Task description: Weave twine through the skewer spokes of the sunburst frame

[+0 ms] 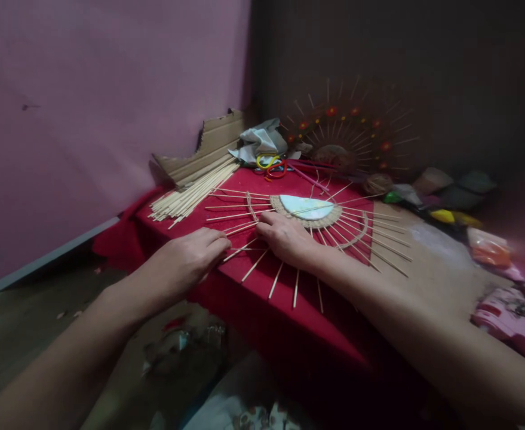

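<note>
hands (pixel 239 245): 2 | sunburst frames (pixel 316 221): 2 | stick bundle (pixel 190 191): apparently 1

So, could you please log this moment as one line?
left hand: on stick | right hand: on sunburst frame | stick bundle: rear-left on red cloth

Sunburst frame (pixel 316 218) on desk (pixel 423 263); stick bundle (pixel 190 191) left of it, cardboard (pixel 208 149) behind bundle, finished sunburst (pixel 347 134) behind frame.

Left hand (pixel 189 258): fingertips curled under, grip on sticks not discernible.
Right hand (pixel 285 237): covers the sunburst frame's (pixel 309 210) near rim.
Far clutter (pixel 441 197): dim, blurred, unidentifiable.
Pink object (pixel 510 322): blurred, running towards the right edge.
</note>
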The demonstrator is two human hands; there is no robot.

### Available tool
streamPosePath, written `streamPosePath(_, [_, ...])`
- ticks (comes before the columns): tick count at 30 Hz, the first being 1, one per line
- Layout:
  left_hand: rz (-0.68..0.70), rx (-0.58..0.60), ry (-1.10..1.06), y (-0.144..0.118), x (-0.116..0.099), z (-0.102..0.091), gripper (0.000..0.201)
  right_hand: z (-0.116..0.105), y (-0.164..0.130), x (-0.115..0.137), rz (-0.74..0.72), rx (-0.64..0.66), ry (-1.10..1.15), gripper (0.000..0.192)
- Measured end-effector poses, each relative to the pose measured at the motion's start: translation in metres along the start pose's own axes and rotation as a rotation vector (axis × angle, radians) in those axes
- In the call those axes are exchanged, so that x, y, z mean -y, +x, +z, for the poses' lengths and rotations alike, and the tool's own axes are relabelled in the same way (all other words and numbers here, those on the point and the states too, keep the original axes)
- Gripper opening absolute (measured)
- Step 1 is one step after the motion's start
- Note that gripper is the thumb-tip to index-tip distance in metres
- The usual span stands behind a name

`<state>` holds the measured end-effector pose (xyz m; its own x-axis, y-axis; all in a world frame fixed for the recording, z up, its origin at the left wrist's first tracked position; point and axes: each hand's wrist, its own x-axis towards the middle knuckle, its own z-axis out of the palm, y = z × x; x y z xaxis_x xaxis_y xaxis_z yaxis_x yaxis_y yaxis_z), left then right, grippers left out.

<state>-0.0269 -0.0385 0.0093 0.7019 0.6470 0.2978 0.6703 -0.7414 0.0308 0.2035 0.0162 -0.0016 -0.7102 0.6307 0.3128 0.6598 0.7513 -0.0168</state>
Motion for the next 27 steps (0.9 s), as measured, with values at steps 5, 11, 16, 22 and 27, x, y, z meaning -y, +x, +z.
streamPosePath(5, [0.005, 0.001, 0.119, -0.008, -0.007, -0.003, 0.026, 0.000, -0.002, 0.001, 0.013, 0.010, 0.032, 0.021])
streamPosePath(11, [0.020, 0.031, 0.202, -0.010, -0.013, -0.007, 0.019, 0.002, -0.003, 0.001, 0.012, -0.007, 0.016, 0.021])
streamPosePath(16, [0.013, 0.062, 0.196, -0.008, -0.010, -0.007, 0.018, 0.003, -0.003, 0.001, 0.018, -0.022, 0.025, 0.021])
streamPosePath(22, [-0.008, 0.060, 0.183, 0.005, -0.002, -0.012, 0.019, 0.004, -0.004, 0.000, 0.002, -0.038, 0.038, 0.020])
streamPosePath(27, [-0.017, 0.055, 0.228, 0.036, 0.012, -0.012, 0.020, 0.008, -0.005, -0.004, 0.044, -0.101, 0.164, 0.019])
